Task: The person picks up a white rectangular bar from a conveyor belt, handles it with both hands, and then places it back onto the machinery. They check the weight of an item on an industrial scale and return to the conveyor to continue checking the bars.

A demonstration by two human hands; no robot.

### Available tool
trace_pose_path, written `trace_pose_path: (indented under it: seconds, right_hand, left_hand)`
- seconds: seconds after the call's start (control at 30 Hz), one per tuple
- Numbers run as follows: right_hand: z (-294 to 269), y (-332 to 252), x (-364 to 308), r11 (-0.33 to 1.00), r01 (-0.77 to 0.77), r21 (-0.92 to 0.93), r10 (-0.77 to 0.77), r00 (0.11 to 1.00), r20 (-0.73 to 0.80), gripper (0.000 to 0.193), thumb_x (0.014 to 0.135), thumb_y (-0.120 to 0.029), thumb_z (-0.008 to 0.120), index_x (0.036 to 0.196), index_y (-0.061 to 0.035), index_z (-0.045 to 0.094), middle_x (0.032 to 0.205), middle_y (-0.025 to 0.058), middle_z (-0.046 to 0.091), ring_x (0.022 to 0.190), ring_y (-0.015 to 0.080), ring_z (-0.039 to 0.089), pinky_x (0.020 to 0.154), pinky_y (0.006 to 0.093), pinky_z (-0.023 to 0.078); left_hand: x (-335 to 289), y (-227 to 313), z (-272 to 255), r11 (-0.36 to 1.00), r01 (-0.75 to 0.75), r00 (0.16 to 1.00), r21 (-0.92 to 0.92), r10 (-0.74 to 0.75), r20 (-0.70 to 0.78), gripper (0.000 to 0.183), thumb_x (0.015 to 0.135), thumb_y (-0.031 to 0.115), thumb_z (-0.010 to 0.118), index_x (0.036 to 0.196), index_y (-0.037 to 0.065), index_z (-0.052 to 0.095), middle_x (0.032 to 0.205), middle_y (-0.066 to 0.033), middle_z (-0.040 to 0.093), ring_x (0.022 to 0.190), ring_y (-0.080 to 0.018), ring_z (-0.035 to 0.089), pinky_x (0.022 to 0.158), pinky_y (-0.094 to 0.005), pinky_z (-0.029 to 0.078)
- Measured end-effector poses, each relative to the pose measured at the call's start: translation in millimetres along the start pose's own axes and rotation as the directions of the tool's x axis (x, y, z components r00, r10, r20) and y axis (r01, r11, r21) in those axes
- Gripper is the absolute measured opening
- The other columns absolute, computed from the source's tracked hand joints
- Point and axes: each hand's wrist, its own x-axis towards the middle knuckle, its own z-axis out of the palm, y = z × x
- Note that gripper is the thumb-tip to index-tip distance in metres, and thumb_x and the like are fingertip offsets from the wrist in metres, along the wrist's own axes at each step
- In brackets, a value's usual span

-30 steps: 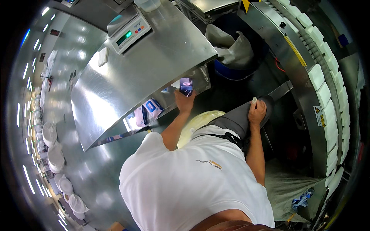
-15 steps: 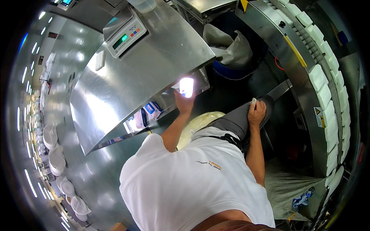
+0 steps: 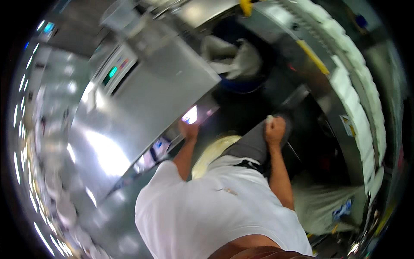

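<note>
My left hand (image 3: pixel 189 129) is closed round the lower end of a phone (image 3: pixel 190 115) with a bright screen. It is at the front edge of the steel table (image 3: pixel 151 101), by the shelf opening under the tabletop. Blue-and-white packages (image 3: pixel 160 148) lie on that shelf near my wrist. My right hand (image 3: pixel 275 131) rests on my right knee, fingers curled. From its top pokes a small whitish piece (image 3: pixel 270 117), too blurred to name. I sit on a round, pale yellowish seat (image 3: pixel 202 159).
A scale (image 3: pixel 113 71) with a green display and a clear plastic container (image 3: pixel 118 17) stand on the table. Beyond its corner is a dark blue bin (image 3: pixel 243 86) with a whitish bag (image 3: pixel 235 62). A conveyor (image 3: pixel 317 60) carrying white blocks (image 3: pixel 355 116) curves along the right.
The view has shifted and blurred. My left hand has lowered the phone toward the shelf opening, its screen now tilted. My right hand stays on my knee.
</note>
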Motion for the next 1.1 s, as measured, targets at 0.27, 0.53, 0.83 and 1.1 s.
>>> trace_pose_path:
  seconds: [0.27,0.53,0.83,1.1]
  right_hand:
    - [-17,-8,22,0.997,0.066,0.041,-0.063,0.996,-0.07,0.027,0.09,-0.021,0.07,0.069,-0.0069,0.059,0.072,0.0148,0.054,0.078,0.0372,0.058,0.078,0.0493,0.048]
    - [-14,-9,18,0.999,0.038,0.018,-0.036,0.997,-0.066,0.031,0.094,-0.025,0.067,0.07,-0.007,0.059,0.072,0.0147,0.056,0.078,0.0368,0.058,0.086,0.0478,0.048]
    - [-12,-9,14,0.998,-0.019,0.064,0.021,0.999,-0.044,0.033,0.097,-0.025,0.064,0.07,-0.0065,0.059,0.072,0.0134,0.055,0.077,0.0339,0.059,0.095,0.0462,0.049]
    - [-26,-10,12,0.999,-0.029,0.04,0.032,0.996,-0.089,0.032,0.097,-0.024,0.063,0.071,-0.0058,0.058,0.071,0.0154,0.055,0.077,0.0346,0.058,0.095,0.0471,0.048]
  left_hand:
    - [69,-51,66,0.836,0.501,0.782,0.225,-0.549,0.295,0.093,0.066,0.058,0.09,0.124,-0.007,0.055,0.118,-0.0211,0.069,0.106,-0.0369,0.071,0.087,-0.046,0.06]
    - [56,-19,119,0.808,0.003,0.876,0.589,-0.286,0.387,0.072,0.078,0.049,0.083,0.119,-0.005,0.057,0.102,-0.017,0.07,0.095,-0.0316,0.071,0.08,-0.0425,0.058]
    - [42,27,158,0.798,-0.32,0.799,0.51,-0.062,0.598,0.058,0.082,0.041,0.081,0.113,-0.003,0.059,0.092,-0.0141,0.069,0.087,-0.0261,0.069,0.074,-0.0396,0.056]
    - [26,51,131,0.812,-0.5,0.592,0.301,0.066,0.804,0.045,0.086,0.035,0.079,0.108,-0.001,0.062,0.084,-0.0115,0.067,0.081,-0.0213,0.067,0.068,-0.037,0.054]
